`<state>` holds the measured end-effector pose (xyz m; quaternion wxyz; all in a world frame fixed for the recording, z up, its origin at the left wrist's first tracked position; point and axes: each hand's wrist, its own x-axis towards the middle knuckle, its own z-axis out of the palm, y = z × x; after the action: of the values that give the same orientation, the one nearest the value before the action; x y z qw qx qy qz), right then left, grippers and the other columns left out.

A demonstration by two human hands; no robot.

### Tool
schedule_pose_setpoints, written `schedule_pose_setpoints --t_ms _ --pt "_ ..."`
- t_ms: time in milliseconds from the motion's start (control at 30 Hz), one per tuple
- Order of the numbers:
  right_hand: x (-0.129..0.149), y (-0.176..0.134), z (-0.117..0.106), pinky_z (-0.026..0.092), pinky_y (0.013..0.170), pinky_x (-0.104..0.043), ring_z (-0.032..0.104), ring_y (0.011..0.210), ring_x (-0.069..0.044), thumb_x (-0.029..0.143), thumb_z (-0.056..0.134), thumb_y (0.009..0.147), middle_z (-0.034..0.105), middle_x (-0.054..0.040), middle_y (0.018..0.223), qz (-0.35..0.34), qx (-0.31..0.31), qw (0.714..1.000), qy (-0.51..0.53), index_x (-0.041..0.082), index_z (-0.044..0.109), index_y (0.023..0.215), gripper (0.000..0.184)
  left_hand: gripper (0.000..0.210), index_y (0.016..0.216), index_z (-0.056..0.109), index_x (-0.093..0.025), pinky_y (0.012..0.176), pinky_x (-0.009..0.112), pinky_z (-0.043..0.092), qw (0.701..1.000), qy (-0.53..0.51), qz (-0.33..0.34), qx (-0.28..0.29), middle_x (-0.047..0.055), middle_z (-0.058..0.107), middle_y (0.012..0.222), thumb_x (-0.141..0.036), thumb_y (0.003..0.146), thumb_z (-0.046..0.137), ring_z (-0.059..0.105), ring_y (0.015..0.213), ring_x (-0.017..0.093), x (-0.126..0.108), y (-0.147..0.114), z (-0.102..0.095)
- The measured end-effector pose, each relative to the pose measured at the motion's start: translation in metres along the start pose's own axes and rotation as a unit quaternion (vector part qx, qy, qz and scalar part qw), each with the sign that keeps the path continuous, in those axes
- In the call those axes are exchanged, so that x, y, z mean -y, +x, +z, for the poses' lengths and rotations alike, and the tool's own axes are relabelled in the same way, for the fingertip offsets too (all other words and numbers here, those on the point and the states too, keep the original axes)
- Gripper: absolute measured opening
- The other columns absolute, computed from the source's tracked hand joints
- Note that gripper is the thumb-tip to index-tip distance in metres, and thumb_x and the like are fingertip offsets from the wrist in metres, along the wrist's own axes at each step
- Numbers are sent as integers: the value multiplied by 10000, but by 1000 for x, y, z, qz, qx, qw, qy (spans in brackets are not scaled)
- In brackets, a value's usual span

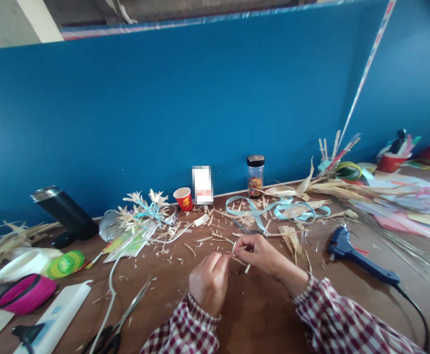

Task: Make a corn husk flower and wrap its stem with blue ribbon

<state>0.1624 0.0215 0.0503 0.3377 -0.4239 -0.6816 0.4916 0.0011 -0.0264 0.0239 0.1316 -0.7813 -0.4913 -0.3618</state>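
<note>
Nearest the lens: two burgundy-and-white checked fabric sleeves [347, 319] with gathered cuffs, reaching in from the bottom edge.

Listed by size, downwards. Smooth blue upright partition [163, 108] spans the back. Brown flat tabletop [266, 314] in front of it, strewn with straw-coloured scraps. Long bundle of dry tan husk strips [347, 187] lies at the right rear. Long white plastic power strip [58, 314], lower left. Black cylindrical bottle with a silver rim [67, 214], left, near the partition. Blue plastic glue gun with a black cord [362, 258] lies right of the right forearm. Black-handled metal scissors [116, 328] lie left of the left sleeve, blades apart.

Left hand [209, 280]: back upward, fingers bunched, tips at the work; thumb side hidden, so cannot tell whether it grips. Right hand [261, 253]: thumb and forefinger pinching a narrow pale husk strip [234, 247], which sits where the two hands' fingertips meet, just above the tabletop.

Clear jar with a black lid [255, 179] stands behind the right hand, near the partition. Small red paper cup with gold print [185, 199] stands farther left, also near the partition
</note>
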Motion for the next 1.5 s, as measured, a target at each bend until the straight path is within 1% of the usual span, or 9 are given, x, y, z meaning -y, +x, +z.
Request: schedule_pose_setpoints --t_ms 167,300,533,700,833,1000,1167,1400,1500 --pt "-4 2 0 313 480 -180 407 517 -69 147 509 664 493 30 551 5 11 1000 24 123 601 665 95 183 936 632 -185 623 220 434 1000 -2 -4 4 32 622 717 -170 859 466 579 661 129 1 -1 2" --pt "-3 3 -2 299 468 -180 391 507 -66 161 527 673 465 37 530 15 26 997 66 120 593 659 79 165 898 633 -186 619 223 428 1000 -19 -17 2 27 618 712 -172 855 474 578 659 129 1 -1 3" --pt "-7 5 -2 271 436 -182 357 473 -60 275 579 708 439 45 502 42 55 987 147 121 611 699 158 156 896 634 -185 651 224 445 997 -61 -38 -2 31 625 742 -171 848 486 585 679 130 1 -3 3" --pt "-8 5 -2 292 435 -185 367 467 -64 280 584 701 456 42 504 67 60 986 144 126 606 698 156 156 914 632 -183 677 223 454 997 -64 -41 -8 32 637 771 -163 845 493 592 694 128 1 -3 3" --pt "-2 3 -2 278 428 -180 358 448 -59 233 552 696 437 53 482 67 43 986 145 132 590 682 108 148 910 632 -189 666 225 453 999 -46 -27 -10 28 639 766 -159 838 506 594 696 132 2 -2 3" --pt "0 2 0 260 421 -179 353 442 -54 232 538 700 439 54 490 56 47 987 145 136 586 671 111 176 963 622 -181 673 228 455 999 -34 -1 -15 29 647 789 -142 832 511 593 718 135 2 -1 0" --pt "-2 3 1 244 420 -181 339 442 -51 234 539 701 424 58 481 48 47 985 156 136 567 659 111 186 972 623 -179 654 225 454 1000 -24 5 -9 30 642 771 -140 834 505 589 704 133 2 -2 1" --pt "-5 3 1 269 411 -175 354 430 -54 205 524 672 426 67 472 66 48 982 169 154 528 673 51 209 993 628 -181 656 227 462 1000 3 22 3 40 642 764 -146 843 487 592 697 135 2 -2 0" --pt "-5 4 2 266 406 -177 343 420 -53 234 526 683 416 69 469 68 45 983 167 159 521 663 78 217 1011 622 -180 659 228 464 999 13 30 0 38 645 766 -143 839 496 594 698 136 1 -2 -1"
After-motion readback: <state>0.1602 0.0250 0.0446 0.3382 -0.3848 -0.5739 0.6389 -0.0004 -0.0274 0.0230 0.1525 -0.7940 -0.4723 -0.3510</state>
